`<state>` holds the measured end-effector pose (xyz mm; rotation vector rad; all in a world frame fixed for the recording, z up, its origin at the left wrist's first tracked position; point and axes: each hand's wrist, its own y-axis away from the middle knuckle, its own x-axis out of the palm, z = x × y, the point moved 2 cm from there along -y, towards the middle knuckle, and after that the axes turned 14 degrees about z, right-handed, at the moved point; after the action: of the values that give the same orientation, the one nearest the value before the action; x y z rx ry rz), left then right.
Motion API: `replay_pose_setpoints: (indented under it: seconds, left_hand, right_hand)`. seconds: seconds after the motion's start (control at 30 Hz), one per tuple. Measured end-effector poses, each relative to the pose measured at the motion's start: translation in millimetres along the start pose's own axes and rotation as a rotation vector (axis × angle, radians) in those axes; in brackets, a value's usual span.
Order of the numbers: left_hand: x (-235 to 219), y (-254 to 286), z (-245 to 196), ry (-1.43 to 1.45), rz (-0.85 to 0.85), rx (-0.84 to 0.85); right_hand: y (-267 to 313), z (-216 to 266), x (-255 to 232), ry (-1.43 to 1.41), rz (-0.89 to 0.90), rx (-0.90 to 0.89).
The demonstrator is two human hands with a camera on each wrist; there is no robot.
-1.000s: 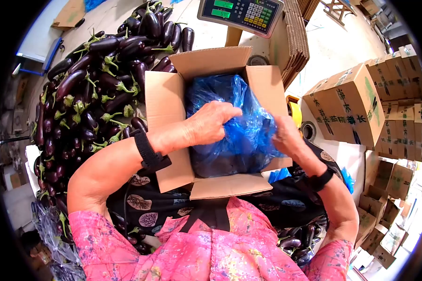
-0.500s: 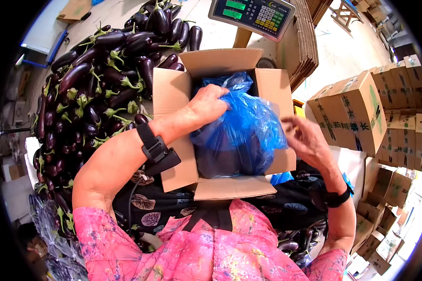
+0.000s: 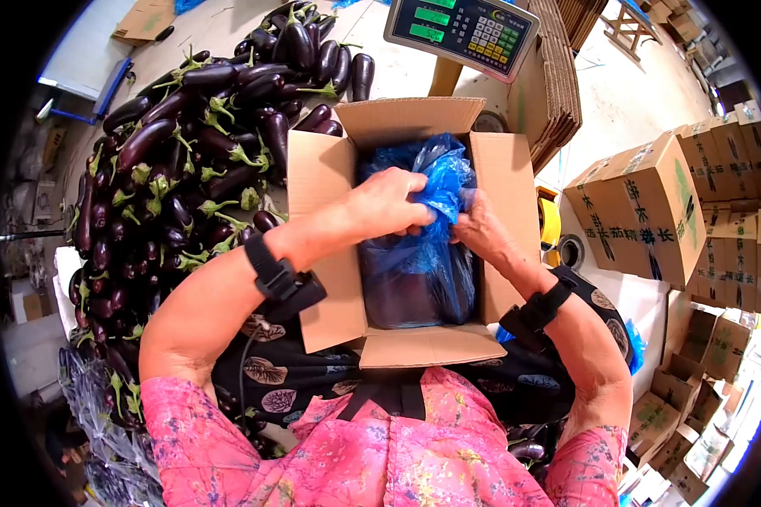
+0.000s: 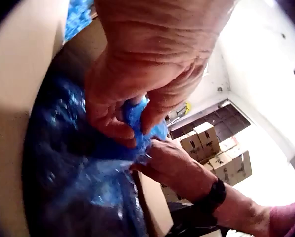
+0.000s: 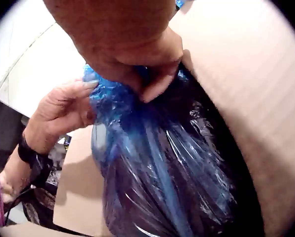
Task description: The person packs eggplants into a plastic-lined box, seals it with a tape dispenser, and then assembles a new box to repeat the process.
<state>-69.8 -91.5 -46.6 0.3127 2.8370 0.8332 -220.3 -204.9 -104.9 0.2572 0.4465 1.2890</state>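
Note:
A blue plastic bag [image 3: 418, 279] fills the open cardboard box [image 3: 322, 173], with dark shapes showing through its film. My left hand [image 3: 389, 201] pinches the gathered top of the bag between thumb and fingers, as the left wrist view also shows. Close beside it, my right hand [image 3: 482, 226] grips the same bunched plastic from the other side. In the right wrist view the bag [image 5: 162, 163] is drawn into folds below the right hand [image 5: 132, 64]. All the box flaps stand spread outward.
Left of the box lies a large heap of eggplants [image 3: 177, 169]. A scale display [image 3: 461, 34] stands beyond the box, beside stacked flat cardboard [image 3: 545, 76]. To the right are a printed carton [image 3: 634, 207], a yellow tape roll [image 3: 550, 221] and more stacked cartons [image 3: 727, 169].
The right hand let go of the bag and moved off to the right, then came back to grip it beside the left hand. The loose, puffed bag top is now bunched tightly.

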Motion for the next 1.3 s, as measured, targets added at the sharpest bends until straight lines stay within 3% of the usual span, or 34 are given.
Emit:
replay_pose_setpoints:
  seconds: [0.03, 0.07, 0.13, 0.17, 0.27, 0.37, 0.47, 0.5, 0.57, 0.67, 0.7, 0.8, 0.83, 0.9, 0.93, 1.07, 1.13, 1.2, 1.27, 1.3]
  left_hand:
    - [-3, 1, -2, -0.459, -0.133, 0.075]
    - [-1, 0, -2, -0.554, -0.209, 0.188]
    - [5, 1, 1, -0.741, -0.369, 0.415]
    - [9, -2, 2, -0.837, -0.379, 0.398]
    - [4, -30, 15, -0.679, -0.289, 0.446]
    - [7, -40, 17, -0.69, -0.412, 0.424]
    - [15, -32, 13, -0.728, -0.468, 0.481]
    - [15, -31, 14, -0.722, -0.442, 0.513]
    - [11, -33, 14, -0.708, -0.408, 0.574]
    - [-2, -53, 13, -0.794, -0.236, 0.499]
    - [-5, -64, 16, -0.756, -0.249, 0.495]
    - [-17, -101, 21, -0.692, -0.124, 0.335]
    - [-18, -110, 21, -0.689, -0.19, 0.281]
    - [-19, -125, 19, -0.681, -0.314, 0.176]
    - [-21, -129, 16, -0.687, -0.291, 0.147]
    - [-26, -128, 19, -0.718, -0.27, 0.109]
    - [-27, -114, 15, -0.763, -0.27, 0.121]
    - [-33, -94, -7, -0.765, -0.137, 0.037]
    - [-29, -44, -45, -0.856, -0.376, 0.226]
    - [-33, -30, -54, -0.986, -0.569, 0.444]
  right_hand:
    - [-7, -12, -3, 0.02, 0.057, 0.046]
    - [-11, -24, -5, 0.04, 0.116, 0.092]
    - [-1, -5, 1, -0.025, 0.0, 0.053]
    - [1, 4, 4, -0.056, -0.055, 0.031]
    - [-5, -1, 6, 0.127, -0.214, 0.043]
    - [-5, 13, 7, -0.233, -0.211, 0.06]
    - [-18, -4, -1, 0.388, -0.35, -0.227]
    - [-17, 0, -2, 0.443, -0.361, -0.172]
    - [-19, -5, -7, 0.395, -0.305, -0.126]
    - [-11, 5, -12, 0.305, -0.239, -0.169]
    - [-3, 13, -11, 0.273, -0.218, -0.2]
    - [30, 35, -1, 0.329, -0.219, -0.138]
    - [38, 34, 3, 0.372, -0.251, -0.122]
    - [45, 26, 8, 0.602, -0.224, -0.331]
    - [46, 18, 10, 0.717, -0.208, -0.433]
    - [13, 4, 22, 0.848, -0.169, -0.443]
    - [-4, 17, 22, 0.793, -0.027, -0.278]
    - [-27, 14, 15, 0.78, 0.065, -0.165]
    - [-32, 4, 11, 0.799, -0.046, -0.245]
    - [-33, 3, 13, 0.826, -0.09, -0.267]
